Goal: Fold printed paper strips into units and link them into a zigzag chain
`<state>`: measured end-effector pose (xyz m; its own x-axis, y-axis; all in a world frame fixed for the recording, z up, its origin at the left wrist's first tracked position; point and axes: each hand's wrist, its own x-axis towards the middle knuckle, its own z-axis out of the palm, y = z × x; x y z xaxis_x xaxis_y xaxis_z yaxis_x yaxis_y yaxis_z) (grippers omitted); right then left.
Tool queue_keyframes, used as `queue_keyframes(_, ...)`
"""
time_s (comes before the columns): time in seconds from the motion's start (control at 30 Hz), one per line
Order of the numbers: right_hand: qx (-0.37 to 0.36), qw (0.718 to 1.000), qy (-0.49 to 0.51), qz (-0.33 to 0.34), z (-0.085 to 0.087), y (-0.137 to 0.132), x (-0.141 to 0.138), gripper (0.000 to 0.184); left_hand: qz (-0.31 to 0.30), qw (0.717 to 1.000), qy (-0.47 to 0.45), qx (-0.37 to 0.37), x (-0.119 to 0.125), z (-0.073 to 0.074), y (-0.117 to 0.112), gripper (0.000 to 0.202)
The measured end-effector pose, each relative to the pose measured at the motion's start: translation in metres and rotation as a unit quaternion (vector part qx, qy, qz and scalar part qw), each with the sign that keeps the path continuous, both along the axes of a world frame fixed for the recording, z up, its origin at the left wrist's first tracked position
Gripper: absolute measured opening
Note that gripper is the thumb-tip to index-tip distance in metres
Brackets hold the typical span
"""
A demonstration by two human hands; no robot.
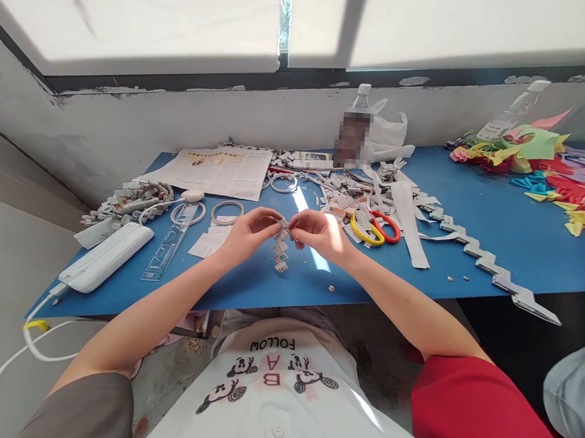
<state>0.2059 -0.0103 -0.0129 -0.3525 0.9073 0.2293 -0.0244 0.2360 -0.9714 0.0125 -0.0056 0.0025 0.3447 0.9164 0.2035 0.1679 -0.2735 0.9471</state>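
Over the middle of the blue table, my left hand and my right hand meet, fingers pinched together. Between them they hold the top of a short chain of folded newspaper pieces that hangs down toward the table. Both hands are closed on it, thumbs and forefingers touching the top piece. Just right of my right hand lie scissors with yellow and red handles.
A long folded paper chain runs to the right edge. Paper scraps, a newspaper sheet, tape rings, a clear ruler, a white power bank, a bottle and coloured folded paper lie around.
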Motion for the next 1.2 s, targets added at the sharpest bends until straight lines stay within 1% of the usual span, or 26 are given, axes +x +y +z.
queue_keyframes(0.1,-0.001,1.0,-0.015,0.021,0.0,-0.001,0.002,0.023,0.022,0.999,-0.015,-0.038,-0.001,-0.001,0.002,0.035)
queue_keyframes(0.2,0.014,0.999,-0.02,0.033,0.0,-0.002,0.004,0.033,0.023,0.994,-0.058,-0.095,-0.003,-0.001,0.004,0.037)
queue_keyframes(0.27,0.006,0.999,-0.003,0.036,0.0,-0.003,0.003,0.036,0.017,0.989,-0.089,-0.12,-0.003,-0.002,0.005,0.036)
queue_keyframes(0.33,-0.007,0.999,0.026,0.037,0.001,-0.004,0.001,0.035,0.009,0.985,-0.109,-0.133,-0.003,-0.002,0.006,0.034)
queue_keyframes(0.4,-0.01,0.998,0.049,0.024,0.003,-0.005,-0.002,0.032,0.003,0.984,-0.114,-0.138,-0.002,-0.003,0.006,0.035)
queue_keyframes(0.5,-0.016,0.998,0.057,-0.007,0.004,-0.006,-0.006,0.033,-0.001,0.984,-0.108,-0.14,0.0,-0.004,0.005,0.037)
queue_keyframes(0.7,-0.003,0.998,0.021,-0.058,0.001,-0.007,-0.009,0.036,-0.005,0.981,-0.128,-0.147,0.002,-0.004,0.005,0.034)
queue_keyframes(0.83,0.019,0.998,-0.006,-0.067,0.002,-0.009,-0.009,0.033,-0.014,0.977,-0.147,-0.156,0.003,-0.005,0.004,0.029)
queue_keyframes(1.0,0.036,0.996,-0.041,-0.073,0.001,-0.01,-0.008,0.026,-0.015,0.976,-0.137,-0.166,0.004,-0.007,0.005,0.03)
queue_keyframes(1.13,0.051,0.994,-0.058,-0.081,-0.003,-0.008,-0.008,0.025,-0.01,0.98,-0.118,-0.159,0.004,-0.008,0.007,0.033)
queue_keyframes(1.2,0.058,0.993,-0.066,-0.082,-0.003,-0.008,-0.008,0.023,-0.011,0.984,-0.109,-0.142,0.003,-0.008,0.006,0.032)
